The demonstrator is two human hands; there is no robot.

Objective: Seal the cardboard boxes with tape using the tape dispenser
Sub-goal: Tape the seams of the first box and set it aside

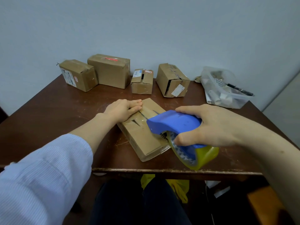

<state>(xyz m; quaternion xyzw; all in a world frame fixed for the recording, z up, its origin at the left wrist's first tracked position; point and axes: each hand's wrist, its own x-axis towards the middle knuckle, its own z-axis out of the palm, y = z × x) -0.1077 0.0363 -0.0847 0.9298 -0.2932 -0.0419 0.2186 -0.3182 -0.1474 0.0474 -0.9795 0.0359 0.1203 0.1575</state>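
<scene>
A flat cardboard box (141, 135) lies slanted in the middle of the brown table (48, 111), with clear tape along its top seam. My left hand (125, 108) presses flat on the box's far end, fingers straight. My right hand (209, 125) grips a blue tape dispenser (172, 121) holding a yellowish tape roll (204, 157). The dispenser's toothed front sits on the near right part of the box top. The roll overhangs the box's right side, close to the table's front edge.
Several other cardboard boxes stand along the back by the wall: two at the left (78, 75) (112, 70), a small one (142, 82) and a partly open one (173, 80). A clear plastic bin (224, 90) of scraps sits at the back right.
</scene>
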